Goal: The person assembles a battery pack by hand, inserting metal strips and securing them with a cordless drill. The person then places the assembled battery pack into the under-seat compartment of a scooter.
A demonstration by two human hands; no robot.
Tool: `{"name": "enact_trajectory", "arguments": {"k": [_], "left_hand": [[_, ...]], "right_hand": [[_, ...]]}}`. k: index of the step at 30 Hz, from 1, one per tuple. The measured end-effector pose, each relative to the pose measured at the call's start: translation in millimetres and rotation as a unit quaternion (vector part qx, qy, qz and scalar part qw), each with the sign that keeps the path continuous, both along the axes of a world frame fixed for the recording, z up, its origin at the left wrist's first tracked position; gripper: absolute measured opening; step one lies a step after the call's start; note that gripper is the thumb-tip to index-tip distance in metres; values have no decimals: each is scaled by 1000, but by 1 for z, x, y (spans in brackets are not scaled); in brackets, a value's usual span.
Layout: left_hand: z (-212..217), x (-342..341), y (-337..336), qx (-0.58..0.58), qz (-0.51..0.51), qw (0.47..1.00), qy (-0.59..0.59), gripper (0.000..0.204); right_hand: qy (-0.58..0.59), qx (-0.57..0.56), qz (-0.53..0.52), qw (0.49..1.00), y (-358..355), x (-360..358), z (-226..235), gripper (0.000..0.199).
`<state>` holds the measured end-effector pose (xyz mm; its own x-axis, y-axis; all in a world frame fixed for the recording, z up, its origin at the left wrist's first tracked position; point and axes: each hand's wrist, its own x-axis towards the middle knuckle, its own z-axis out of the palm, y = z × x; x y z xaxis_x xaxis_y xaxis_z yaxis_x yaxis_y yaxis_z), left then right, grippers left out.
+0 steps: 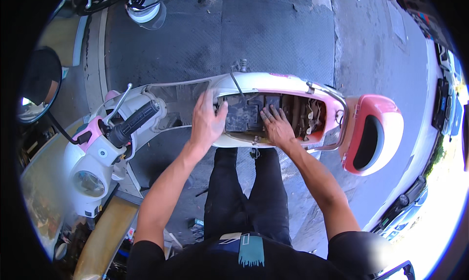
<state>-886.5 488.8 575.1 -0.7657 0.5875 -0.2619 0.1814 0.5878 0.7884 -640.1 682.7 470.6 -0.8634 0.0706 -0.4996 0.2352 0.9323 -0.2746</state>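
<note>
A pink and white scooter [259, 80] stands crosswise before me, its handlebar to the left. The bay beneath where a seat sits lies uncovered, and a dusty dark block-shaped part [239, 116] fills its front half. My right hand [279, 128] rests on the right end of that part, fingers spread and palm down. My left hand [207, 120] is at the bay's front edge, fingers stretched up and thumb apart, with slight blur at the fingertips. Neither hand shows anything held. Metal frame parts and wiring [310, 114] show in the rear of the bay.
A pink rear box [386, 128] sits behind the metal grab rail [344, 116]. On the left are a black handlebar grip [134, 123], a brake lever [119, 102] and a round mirror [41, 84]. A white helmet [146, 14] is at the far side. Parked cars [444, 102] line the right.
</note>
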Motion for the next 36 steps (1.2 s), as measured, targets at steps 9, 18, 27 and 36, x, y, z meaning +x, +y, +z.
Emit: {"name": "enact_trajectory", "arguments": {"k": [9,18,27,36], "left_hand": [[-43,-44,76,-80,-434,851,285,13],[3,115,66,-112,-246,962,38,30],[-8,120,106,146,273,781,-543,21],[-43,131,161,68,115,811,-570,12]], "right_hand": [[256,-151,-467,833,-70,47,93,16],[126,-477,-673,551,-137,88,99,26],[139,-518,-658,529,-145,71,103,53],[179,-294,-698,629,-82,30,63,43]]}}
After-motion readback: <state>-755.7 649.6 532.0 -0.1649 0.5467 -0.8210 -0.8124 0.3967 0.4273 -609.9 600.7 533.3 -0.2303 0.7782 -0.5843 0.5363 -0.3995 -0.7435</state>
